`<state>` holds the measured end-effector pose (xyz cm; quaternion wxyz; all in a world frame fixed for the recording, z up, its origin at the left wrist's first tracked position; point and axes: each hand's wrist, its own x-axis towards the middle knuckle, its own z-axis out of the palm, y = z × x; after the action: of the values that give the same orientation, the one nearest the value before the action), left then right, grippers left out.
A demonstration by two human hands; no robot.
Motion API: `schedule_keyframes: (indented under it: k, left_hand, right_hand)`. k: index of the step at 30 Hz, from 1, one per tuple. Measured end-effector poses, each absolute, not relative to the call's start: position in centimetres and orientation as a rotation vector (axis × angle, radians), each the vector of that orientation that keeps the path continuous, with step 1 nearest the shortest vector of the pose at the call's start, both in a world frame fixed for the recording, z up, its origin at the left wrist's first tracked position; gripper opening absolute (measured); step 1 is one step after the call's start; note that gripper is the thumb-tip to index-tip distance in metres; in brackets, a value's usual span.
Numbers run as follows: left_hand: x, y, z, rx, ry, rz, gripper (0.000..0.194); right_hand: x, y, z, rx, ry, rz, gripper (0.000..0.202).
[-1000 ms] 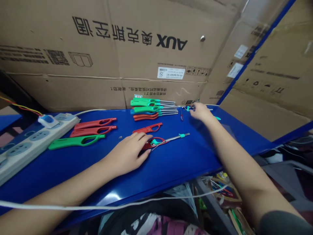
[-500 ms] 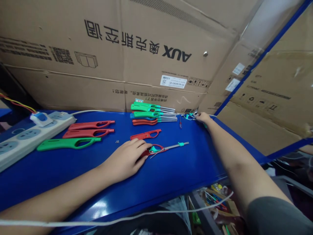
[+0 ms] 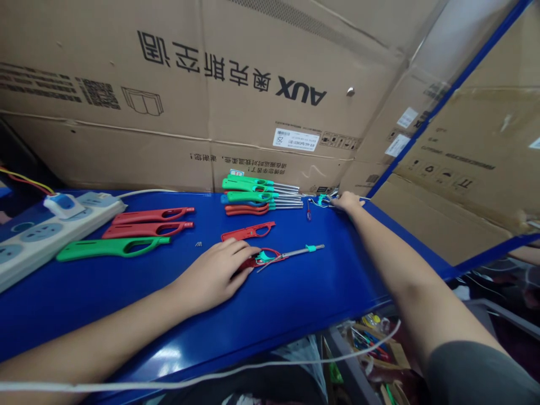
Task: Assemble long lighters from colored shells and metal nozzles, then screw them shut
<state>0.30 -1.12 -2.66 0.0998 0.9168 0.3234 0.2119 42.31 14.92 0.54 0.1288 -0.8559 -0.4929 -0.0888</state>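
Observation:
On the blue table, my left hand (image 3: 221, 269) is closed round the handle of an opened red gas lighter (image 3: 276, 254). Green inner parts, a thin rod and a metal tube with a green clip show beyond my fingers. Just behind it lies a loose red handle half (image 3: 248, 231). At the back right, my right hand (image 3: 349, 201) reaches down with bent fingers into a small pile of green parts (image 3: 324, 199) and white wires. Its fingertips are partly hidden, and what they pinch cannot be made out. A small screwdriver (image 3: 309, 211) lies left of that pile.
Several stacked lighters (image 3: 253, 197) with metal tubes lie against the cardboard wall (image 3: 169, 140). At left are red handles (image 3: 147, 229), a green handle (image 3: 113, 248), tiny screws (image 3: 198, 244) and a power strip (image 3: 50, 236). A white cable (image 3: 211, 378) crosses the front.
The whole view has shifted slightly. My right hand stays at the pile, its fingers a little more turned down into it. My left hand keeps its hold on the red lighter.

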Motion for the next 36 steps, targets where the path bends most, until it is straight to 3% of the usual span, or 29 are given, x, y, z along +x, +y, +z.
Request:
schedule_keyframes:
  k: [4,10,15,19,23,29,36]
  left_hand:
    - [0.2,-0.9,-2.9,2.693,0.934,0.669,0.033]
    - [0.1,-1.0,-2.6,2.816,0.961,0.64,0.036]
    - [0.2,-1.3,-1.9,2.842,0.996,0.517,0.042]
    - [0.6,-1.1,-1.0,2.526,0.991,0.767,0.043]
    - [1.4,-1.0,0.1,1.869,1.057,1.206,0.051]
    - [1.4,-1.5,0.0,1.62,0.988,1.226,0.037]
    - [0.9,-1.1,-1.7,1.617,1.066,1.189,0.038]
  right_hand:
    - [41.3,14.4,0.6,-2.384,-1.27,-0.199,0.043]
    - [40.2,13.5,1.9,-2.142,-1.034,-0.141,0.022]
    - [35.7,11.2,2.6,-1.777,-0.955,-0.054,0.043]
    - [28.3,6.9,1.6,-1.083,-1.291,0.338,0.033]
    - [22.1,2.5,0.4,-0.762,-1.725,0.621,0.023]
    - [21.2,0.6,-0.4,-0.674,-2.008,0.647,0.013]
    - [24.2,1.2,-0.3,-0.682,-2.503,0.732,0.022]
